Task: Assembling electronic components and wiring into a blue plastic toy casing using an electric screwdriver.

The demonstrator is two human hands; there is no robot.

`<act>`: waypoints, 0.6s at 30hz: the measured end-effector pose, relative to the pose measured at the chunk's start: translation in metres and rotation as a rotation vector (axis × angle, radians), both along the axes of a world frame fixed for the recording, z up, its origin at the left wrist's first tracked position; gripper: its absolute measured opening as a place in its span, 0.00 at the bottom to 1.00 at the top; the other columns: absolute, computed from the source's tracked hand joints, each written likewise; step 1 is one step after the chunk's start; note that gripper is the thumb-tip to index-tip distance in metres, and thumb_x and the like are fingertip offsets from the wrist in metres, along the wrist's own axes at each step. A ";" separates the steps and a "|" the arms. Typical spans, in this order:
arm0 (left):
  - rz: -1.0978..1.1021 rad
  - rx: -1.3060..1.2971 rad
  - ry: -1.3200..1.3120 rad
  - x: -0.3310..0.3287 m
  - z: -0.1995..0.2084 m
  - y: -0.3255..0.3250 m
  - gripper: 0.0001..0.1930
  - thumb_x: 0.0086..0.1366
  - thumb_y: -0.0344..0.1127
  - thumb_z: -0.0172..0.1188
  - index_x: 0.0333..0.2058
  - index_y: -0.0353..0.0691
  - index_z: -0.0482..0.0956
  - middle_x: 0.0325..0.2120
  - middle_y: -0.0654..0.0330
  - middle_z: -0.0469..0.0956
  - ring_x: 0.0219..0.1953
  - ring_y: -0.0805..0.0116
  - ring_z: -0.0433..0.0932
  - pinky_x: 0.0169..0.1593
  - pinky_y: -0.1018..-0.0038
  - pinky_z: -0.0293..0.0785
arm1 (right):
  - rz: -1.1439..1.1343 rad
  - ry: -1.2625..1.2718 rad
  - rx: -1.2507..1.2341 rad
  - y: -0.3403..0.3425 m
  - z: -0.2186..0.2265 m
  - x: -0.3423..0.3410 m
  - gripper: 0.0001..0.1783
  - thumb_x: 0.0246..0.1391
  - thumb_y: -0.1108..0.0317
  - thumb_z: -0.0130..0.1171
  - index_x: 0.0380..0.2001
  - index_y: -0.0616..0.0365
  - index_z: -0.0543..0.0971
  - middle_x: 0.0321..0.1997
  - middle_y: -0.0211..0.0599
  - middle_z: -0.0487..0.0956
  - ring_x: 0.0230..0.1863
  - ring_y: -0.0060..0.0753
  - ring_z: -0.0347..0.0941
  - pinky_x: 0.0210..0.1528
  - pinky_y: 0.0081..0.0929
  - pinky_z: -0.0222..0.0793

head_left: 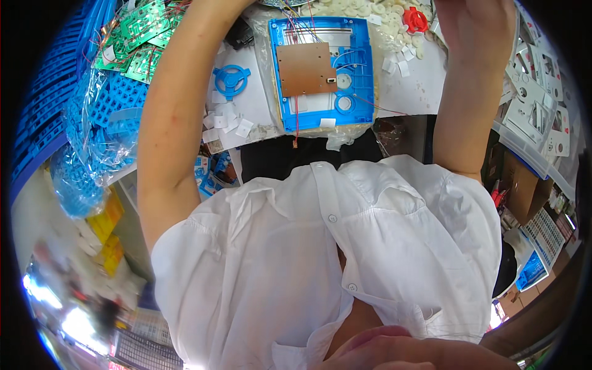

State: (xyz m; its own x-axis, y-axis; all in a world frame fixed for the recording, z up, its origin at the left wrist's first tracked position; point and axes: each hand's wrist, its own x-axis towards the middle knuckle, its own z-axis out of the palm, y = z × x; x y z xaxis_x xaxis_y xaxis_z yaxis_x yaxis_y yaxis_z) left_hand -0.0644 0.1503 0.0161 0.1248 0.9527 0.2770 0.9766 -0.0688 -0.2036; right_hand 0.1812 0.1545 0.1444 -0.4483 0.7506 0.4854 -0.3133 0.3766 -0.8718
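Note:
My left forearm [174, 92] reaches up past the top edge, and the hand itself is out of view. At the top right my right hand [480, 21] shows in part; its fingers are cut off by the edge, so what it holds cannot be seen. Between the arms a blue plastic housing [364, 68] lies open on the table over clear plastic wrap. A brown circuit board [306, 68] sits in it, with thin coloured wires running off the top and a red lead with a small plug hanging over the front edge.
Left of the housing lie a blue ring-shaped part [232, 82] and white paper squares [229, 121]. A red ring-shaped part [415, 20] rests among pale small pieces [382, 28]. Green circuit boards [145, 31] are piled far left, above bagged blue parts [117, 98]. White plates [533, 98] fill a bin at right.

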 end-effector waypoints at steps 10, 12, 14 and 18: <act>0.154 -0.236 -0.330 0.012 0.031 -0.017 0.13 0.63 0.39 0.59 0.23 0.41 0.82 0.31 0.53 0.83 0.37 0.50 0.81 0.45 0.53 0.68 | 0.103 0.130 -0.076 -0.013 -0.024 -0.003 0.27 0.55 0.74 0.58 0.57 0.68 0.66 0.23 0.35 0.74 0.23 0.28 0.70 0.31 0.29 0.69; -0.099 -0.206 -0.504 0.038 0.045 -0.045 0.11 0.61 0.40 0.63 0.25 0.40 0.82 0.30 0.53 0.83 0.34 0.47 0.80 0.45 0.53 0.68 | 0.164 0.184 -0.126 -0.026 -0.028 0.006 0.24 0.55 0.74 0.59 0.54 0.64 0.66 0.21 0.34 0.71 0.20 0.27 0.68 0.28 0.30 0.68; -0.377 0.033 -0.653 0.056 0.044 -0.092 0.06 0.60 0.38 0.65 0.29 0.43 0.85 0.28 0.59 0.83 0.36 0.56 0.80 0.53 0.54 0.65 | 0.326 0.249 -0.129 -0.028 -0.028 0.006 0.22 0.55 0.72 0.60 0.51 0.60 0.66 0.19 0.33 0.69 0.18 0.27 0.66 0.26 0.30 0.67; -0.431 -0.058 -0.929 0.065 0.023 -0.130 0.06 0.63 0.33 0.67 0.39 0.48 0.87 0.31 0.67 0.85 0.38 0.69 0.81 0.60 0.64 0.59 | 0.378 0.236 -0.262 -0.047 -0.013 0.001 0.21 0.55 0.69 0.64 0.46 0.55 0.64 0.18 0.33 0.68 0.17 0.28 0.65 0.24 0.29 0.64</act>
State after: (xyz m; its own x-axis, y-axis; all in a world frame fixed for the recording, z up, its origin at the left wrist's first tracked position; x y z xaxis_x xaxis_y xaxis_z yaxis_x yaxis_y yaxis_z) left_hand 0.0009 0.0203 0.0390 0.2192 0.8925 0.3942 0.6370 -0.4370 0.6351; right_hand 0.1825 0.1079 0.1312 -0.6125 0.6674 0.4236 -0.5848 -0.0220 -0.8109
